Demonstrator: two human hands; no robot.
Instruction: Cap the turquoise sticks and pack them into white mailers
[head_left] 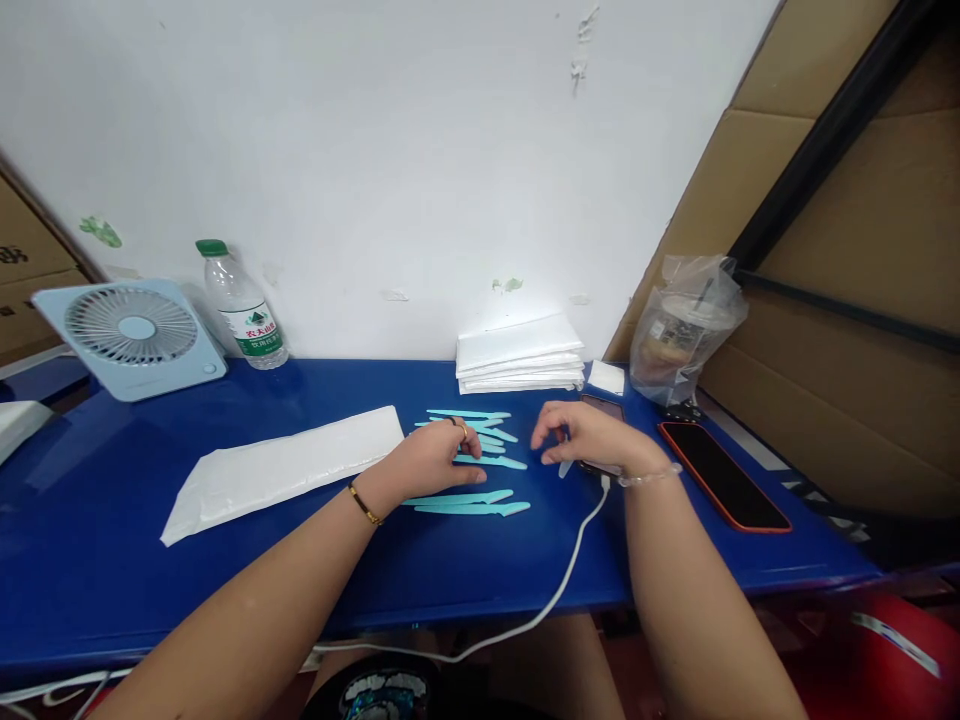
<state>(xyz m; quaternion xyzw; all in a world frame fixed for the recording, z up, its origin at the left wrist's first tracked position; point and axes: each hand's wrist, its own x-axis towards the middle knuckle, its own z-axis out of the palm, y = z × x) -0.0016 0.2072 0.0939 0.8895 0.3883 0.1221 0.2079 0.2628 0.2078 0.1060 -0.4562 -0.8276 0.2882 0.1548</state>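
Several turquoise eyebrow razors point(504, 509) lie roughly side by side on the blue table, blades pointing right. My left hand point(439, 458) is over the handle ends of the middle ones, fingers curled and the thumb apart from them. One razor point(499, 461) shows in the gap between thumb and fingers; whether they touch it I cannot tell. To the right of the razors, my right hand point(589, 435) has bent fingers, with thumb and forefinger apart and nothing visible between them. Just below its thumb is a small translucent piece point(565, 468). A phone point(604, 408) with a white cable lies partly hidden under this hand.
A long white packet point(285, 470) lies at left. Folded white packets point(519, 355) are stacked by the wall, beside a small white pad point(607, 377). Around stand a fan point(136, 330), a water bottle point(244, 310) and a bagged drink cup point(682, 335). Another phone point(724, 478) lies right; a white cable point(559, 590) crosses the front edge.
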